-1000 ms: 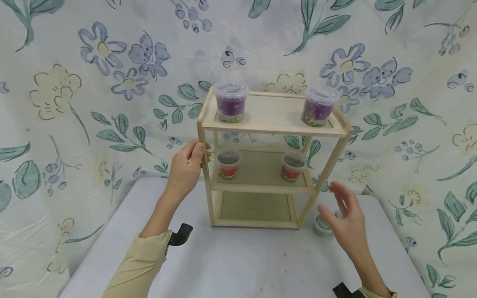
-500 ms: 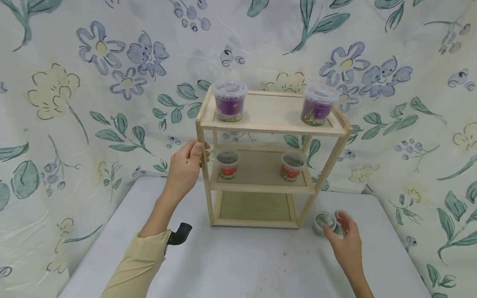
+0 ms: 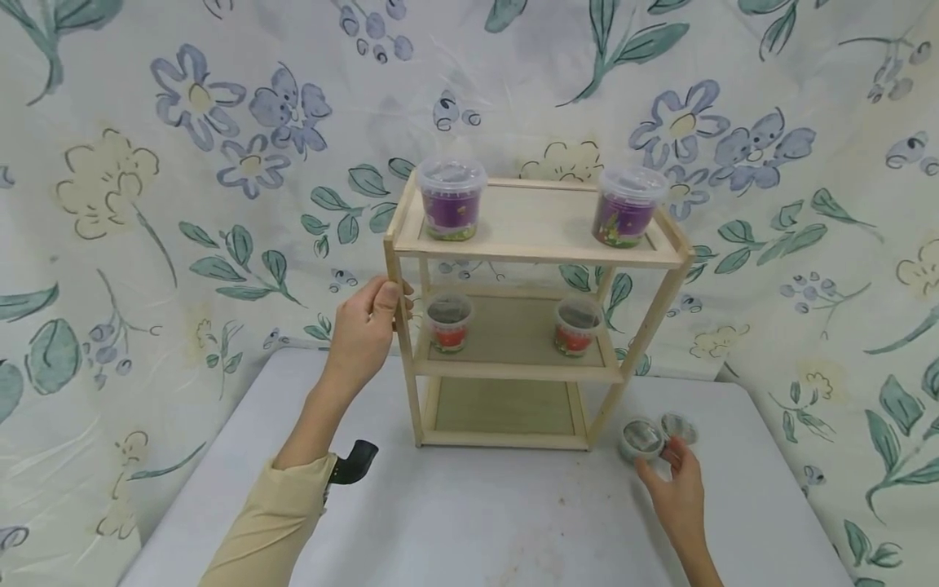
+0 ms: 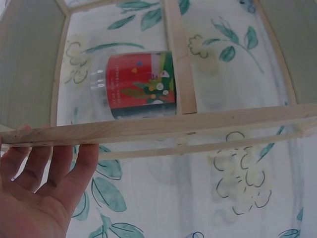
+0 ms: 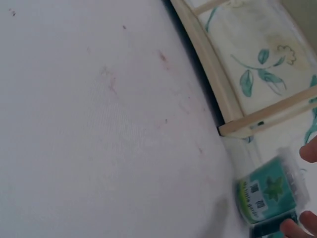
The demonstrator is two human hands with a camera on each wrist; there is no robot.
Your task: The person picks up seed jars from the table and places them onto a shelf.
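My left hand (image 3: 361, 326) grips the front left post of a three-tier wooden shelf (image 3: 517, 372); in the left wrist view its fingers (image 4: 81, 161) curl behind the post. At the table's right, my right hand (image 3: 676, 489) reaches around the near side of a small lidded cup (image 3: 642, 440). In the right wrist view that cup (image 5: 267, 191) has a teal label and lies between thumb and fingers, which seem not to close on it. A second lidded cup (image 3: 679, 427) stands just behind, partly hidden by the fingers.
Two purple lidded tubs (image 3: 451, 204) (image 3: 623, 214) stand on the top tier. On the middle tier are two smaller red-labelled cups (image 3: 449, 326) (image 3: 575, 328). The white table (image 3: 440, 522) has reddish specks in front of the shelf, and a floral sheet (image 3: 220, 106) hangs behind.
My right hand has moved down from beside the shelf's right post to the teal cups, its thumb and fingers coming closer together. The left hand keeps its grip on the post.
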